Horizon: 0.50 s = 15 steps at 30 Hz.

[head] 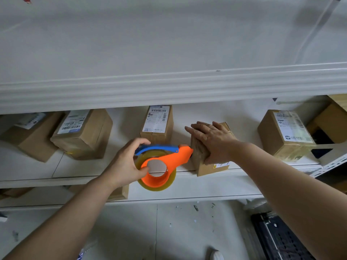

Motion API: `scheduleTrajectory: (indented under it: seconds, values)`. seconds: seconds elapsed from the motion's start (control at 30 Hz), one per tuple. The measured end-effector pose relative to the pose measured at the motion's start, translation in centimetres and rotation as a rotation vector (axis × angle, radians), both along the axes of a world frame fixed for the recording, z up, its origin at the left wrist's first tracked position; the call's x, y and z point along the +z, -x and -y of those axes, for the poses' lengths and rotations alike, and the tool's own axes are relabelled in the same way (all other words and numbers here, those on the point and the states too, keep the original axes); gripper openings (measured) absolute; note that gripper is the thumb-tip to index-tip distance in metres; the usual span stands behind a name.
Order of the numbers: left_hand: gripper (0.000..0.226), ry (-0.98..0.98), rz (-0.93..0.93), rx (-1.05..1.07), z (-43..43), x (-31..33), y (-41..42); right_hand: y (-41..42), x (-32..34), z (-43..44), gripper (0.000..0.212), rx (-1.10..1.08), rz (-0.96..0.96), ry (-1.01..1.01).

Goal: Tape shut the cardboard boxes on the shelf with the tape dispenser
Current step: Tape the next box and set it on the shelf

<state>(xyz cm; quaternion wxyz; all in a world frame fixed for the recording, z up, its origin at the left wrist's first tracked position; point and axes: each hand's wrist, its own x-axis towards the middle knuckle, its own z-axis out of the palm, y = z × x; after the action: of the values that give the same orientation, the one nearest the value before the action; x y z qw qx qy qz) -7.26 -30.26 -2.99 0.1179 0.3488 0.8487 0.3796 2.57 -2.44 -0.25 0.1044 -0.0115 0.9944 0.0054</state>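
Our left grip [125, 164] is clamped round the orange tape dispenser [165, 160], whose nose touches a small cardboard box [210, 168] at the front edge of the shelf [75, 166]. Our right grip [212, 141] lies flat on that box, fingers straight.

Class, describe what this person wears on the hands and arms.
The left hand and right hand are bare: no gloves, watch or wristband. No sleeve shows right up to the frame's edge.

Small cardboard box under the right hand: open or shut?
Shut: no flap stands up on the small brown cardboard box; right hand flat atop.
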Motion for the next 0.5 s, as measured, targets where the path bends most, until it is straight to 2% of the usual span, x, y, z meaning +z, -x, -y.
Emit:
scheduleTrajectory:
  seconds: [0.13, 0.3, 0.5]
  values:
    - [0.105, 0.068, 0.104, -0.032, 0.0, 0.0, 0.1, 0.1, -0.2, 0.0, 0.110, -0.017, -0.011, -0.019]
    - [0.094, 0.024, 0.090, -0.075, -0.1, -0.1, -0.4, 0.1, -0.4, 0.1, 0.112, -0.030, -0.020, -0.011]
    - [0.093, 0.054, -0.022, -0.058, 2.7, -0.5, 0.7, 0.3, 0.1, 0.1, 0.110, -0.057, -0.009, -0.001]
